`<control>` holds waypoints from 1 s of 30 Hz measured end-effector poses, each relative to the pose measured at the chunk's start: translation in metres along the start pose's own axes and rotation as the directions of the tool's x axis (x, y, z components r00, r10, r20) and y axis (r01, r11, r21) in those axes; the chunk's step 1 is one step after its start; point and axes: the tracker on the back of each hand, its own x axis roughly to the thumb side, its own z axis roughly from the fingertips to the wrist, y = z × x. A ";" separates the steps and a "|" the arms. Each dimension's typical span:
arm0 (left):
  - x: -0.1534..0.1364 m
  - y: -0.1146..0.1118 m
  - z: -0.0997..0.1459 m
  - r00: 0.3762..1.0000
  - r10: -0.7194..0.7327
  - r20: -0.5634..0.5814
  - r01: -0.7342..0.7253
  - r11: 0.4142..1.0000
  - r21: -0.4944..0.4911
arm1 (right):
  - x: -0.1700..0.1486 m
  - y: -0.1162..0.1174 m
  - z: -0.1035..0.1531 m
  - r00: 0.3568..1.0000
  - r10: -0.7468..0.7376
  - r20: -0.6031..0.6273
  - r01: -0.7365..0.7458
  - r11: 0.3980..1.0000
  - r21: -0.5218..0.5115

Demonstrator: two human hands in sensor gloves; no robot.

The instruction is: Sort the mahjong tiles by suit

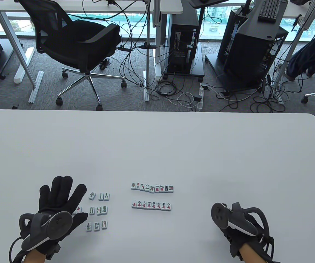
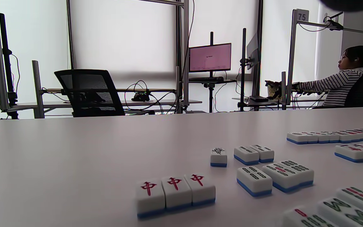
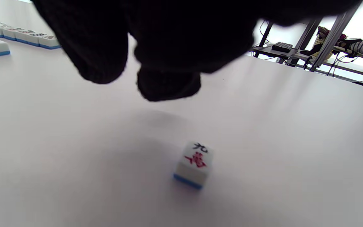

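Below the right hand (image 3: 156, 47) (grip unclear), one tile (image 3: 193, 164) marked 九萬; left hand (image 1: 60, 202) spread flat.

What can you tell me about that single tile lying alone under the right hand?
The lone tile is a small white block with a blue base, smooth and glossy like plastic. It lies flat and face up on the white table, showing a dark character above a red one. Nothing touches it: the gloved fingers of the right hand hang above it, apart. In the table view the hand hides it. The sorted rows lie well away.
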 end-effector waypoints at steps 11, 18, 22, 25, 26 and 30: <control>0.004 -0.002 -0.001 1.000 -0.014 0.000 0.014 1.000 -0.022 | -0.018 0.041 0.005 0.993 0.106 -0.046 -0.102 0.992 0.076; 0.004 -0.003 -0.002 1.000 -0.014 0.000 0.014 1.000 -0.024 | -0.011 0.039 0.000 0.989 0.145 0.017 -0.145 0.989 0.027; 0.004 -0.003 -0.002 1.000 -0.013 0.003 0.013 1.000 -0.021 | 0.010 0.028 -0.009 0.993 0.095 0.069 -0.092 0.995 -0.044; 0.004 -0.003 -0.002 1.000 -0.006 0.001 0.006 1.000 -0.019 | 0.036 0.016 -0.017 0.991 0.017 0.130 0.002 0.990 -0.145; 0.003 -0.003 -0.002 1.000 -0.005 0.001 0.005 1.000 -0.018 | 0.047 0.012 -0.021 0.988 -0.003 0.151 0.031 0.982 -0.187; 0.003 -0.003 -0.002 1.000 0.001 0.003 -0.001 1.000 -0.011 | 0.082 0.001 -0.037 0.979 0.041 0.201 0.016 0.961 -0.277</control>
